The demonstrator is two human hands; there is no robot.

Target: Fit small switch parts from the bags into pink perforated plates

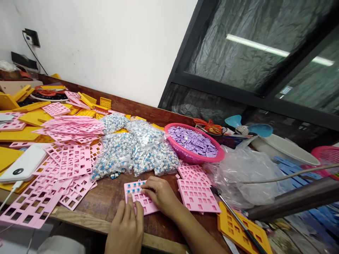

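Note:
A small pink plate with square holes (144, 203) lies on the brown table edge in front of me, its top row filled with blue switches. My left hand (126, 229) rests at the plate's near edge, index finger stretched onto it. My right hand (160, 194) lies over the plate's right half, fingers curled and pressing down on it; whether a switch is under the fingertips is hidden. Clear bags of blue-and-white switches (132, 150) lie just behind the plate.
Stacks of pink plates (71, 160) and yellow trays (29, 118) cover the left. A white power bank (23, 164) lies there too. A pink basket of lilac pieces (194, 143), more pink plates (197, 194), crumpled plastic (243, 173) and an orange tray (238, 229) sit right.

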